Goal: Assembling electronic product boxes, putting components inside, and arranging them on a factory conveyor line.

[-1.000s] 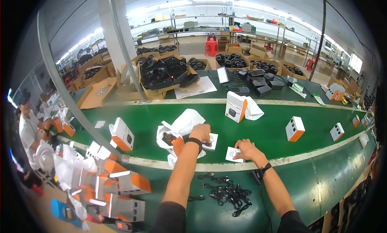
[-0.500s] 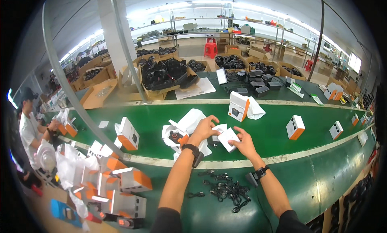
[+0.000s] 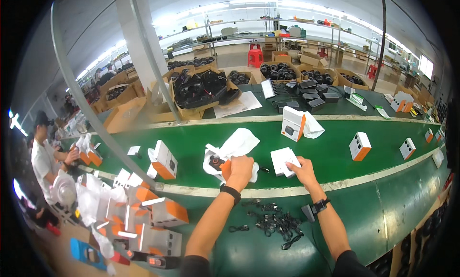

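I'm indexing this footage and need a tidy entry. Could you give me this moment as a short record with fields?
Left hand: at the orange side of an open box; grip unclear
Right hand: at the edge of white papers; grip unclear
In open box: dark object, partly hidden
Behind open box: white bag
Nearer the person: tangled black cables
Far side of belt: upright white-and-orange box
Far left: co-worker in white shirt

Dark green back bench (image 3: 266, 110): jumbled black rectangular devices (image 3: 316, 103), flat white sheet (image 3: 243, 105) by a brown cardboard carton (image 3: 191, 114) heaped with black parts (image 3: 201, 89). Beyond: red plastic stool (image 3: 255, 57), pale square pillar (image 3: 134, 42). Far left: person in white shirt, dark cap (image 3: 43, 162).
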{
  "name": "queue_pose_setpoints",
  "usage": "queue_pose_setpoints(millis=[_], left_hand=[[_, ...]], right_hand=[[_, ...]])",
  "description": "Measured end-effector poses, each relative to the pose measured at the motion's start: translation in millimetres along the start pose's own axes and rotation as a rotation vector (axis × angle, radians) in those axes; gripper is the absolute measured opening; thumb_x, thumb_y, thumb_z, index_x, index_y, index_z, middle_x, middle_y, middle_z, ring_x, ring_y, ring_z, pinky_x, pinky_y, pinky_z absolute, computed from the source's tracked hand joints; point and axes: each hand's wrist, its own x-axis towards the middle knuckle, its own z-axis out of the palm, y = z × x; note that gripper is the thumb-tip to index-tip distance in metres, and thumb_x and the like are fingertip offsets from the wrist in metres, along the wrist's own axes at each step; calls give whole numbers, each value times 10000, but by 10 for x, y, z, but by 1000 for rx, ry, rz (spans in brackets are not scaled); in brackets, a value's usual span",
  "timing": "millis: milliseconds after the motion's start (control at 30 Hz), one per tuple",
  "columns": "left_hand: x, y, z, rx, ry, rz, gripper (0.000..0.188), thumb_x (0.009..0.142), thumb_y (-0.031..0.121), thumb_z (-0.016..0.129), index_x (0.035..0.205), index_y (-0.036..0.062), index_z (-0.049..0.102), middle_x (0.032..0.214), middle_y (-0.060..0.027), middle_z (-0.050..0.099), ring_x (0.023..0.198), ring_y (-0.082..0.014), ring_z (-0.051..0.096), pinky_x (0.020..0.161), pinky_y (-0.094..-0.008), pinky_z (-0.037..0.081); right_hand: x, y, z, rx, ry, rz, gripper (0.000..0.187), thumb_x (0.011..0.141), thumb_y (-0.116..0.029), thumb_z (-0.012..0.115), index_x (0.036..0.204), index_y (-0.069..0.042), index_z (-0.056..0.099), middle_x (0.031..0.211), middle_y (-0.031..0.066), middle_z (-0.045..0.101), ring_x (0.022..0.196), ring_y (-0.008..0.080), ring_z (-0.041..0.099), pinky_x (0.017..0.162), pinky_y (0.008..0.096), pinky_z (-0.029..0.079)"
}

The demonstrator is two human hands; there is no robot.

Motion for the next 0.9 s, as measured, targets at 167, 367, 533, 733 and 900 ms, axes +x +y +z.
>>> queue_pose_setpoints(millis=[167, 367, 533, 733, 900], left_hand=[[537, 166, -180, -359, -1, -234, 178, 826, 159, 810, 983, 76, 822, 1021, -195, 805, 1047, -393, 780, 966, -526, 601], [814, -471, 469, 43, 377, -537, 284, 890, 262, 809, 1152, 158, 847, 1480, -228, 653, 1495, -436, 501, 1159, -810, 338], [787, -4, 97, -333, 272, -185, 177, 929, 49, 647, 1036, 84, 785, 1040, -195, 783, 1009, -413, 754, 917, -522, 595], [-87, 370, -1424, -1414, 447, -160, 557, 905, -119, 666, 1436, 21, 571, 1036, -225, 786, 991, -331, 772, 871, -387, 588], [-1824, 60, -1828, -1492, 462, -211, 430, 906, -37, 775, 1315, -72, 650, 1183, -107, 779, 1083, -169, 727, 926, -325, 566]], right_hand=[[-211, 2, -212, 85, 47, 3, 282, 923, -141, 879, 1094, 71, 806, 1148, 130, 761, 992, 182, 723, 866, 341, 567], [-453, -277, -18, 106, -5, -63, 282, 920, -159, 874, 1098, 52, 817, 1195, 146, 763, 1047, 215, 715, 909, 348, 564], [-730, -261, -418, 99, 46, -87, 243, 942, -135, 848, 1106, 42, 818, 1153, 107, 762, 1020, 172, 705, 906, 333, 561], [-848, -696, -435, 329, 73, -33, 230, 982, -115, 819, 1142, 46, 781, 1084, 15, 742, 952, 96, 668, 868, 280, 544], [-1146, -1061, -154, 379, -78, 35, 246, 960, -158, 848, 1105, 32, 785, 1022, 25, 767, 914, 100, 676, 833, 279, 537]])
